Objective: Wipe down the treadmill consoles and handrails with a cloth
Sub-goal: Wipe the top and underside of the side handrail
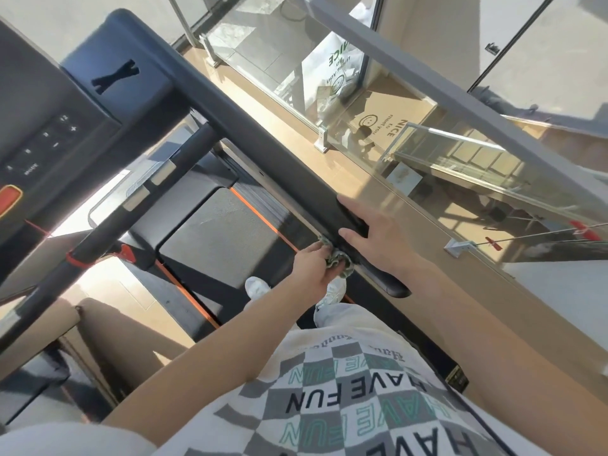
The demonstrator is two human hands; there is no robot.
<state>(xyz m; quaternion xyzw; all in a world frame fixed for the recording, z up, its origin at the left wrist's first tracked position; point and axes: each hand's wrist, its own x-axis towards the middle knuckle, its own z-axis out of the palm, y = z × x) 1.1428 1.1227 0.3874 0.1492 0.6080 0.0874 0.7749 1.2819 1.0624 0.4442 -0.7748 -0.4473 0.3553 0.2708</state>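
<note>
The treadmill's dark right handrail (263, 139) runs from the console (49, 126) at upper left down to its end near the middle. My left hand (312, 268) grips a bunched green cloth (339, 263) and presses it against the inner underside of the rail near its end. Beside it, my right hand (371, 232) lies on top of the rail, fingers straight and spread, thumb on the near edge. Most of the cloth is hidden under the rail and my fingers.
The black running belt (217, 238) with an orange edge stripe lies below, my white shoes (256, 286) standing on it. A glass barrier (427, 153) with a grey top rail runs close along the right. A second black crossbar (141, 199) angles down at left.
</note>
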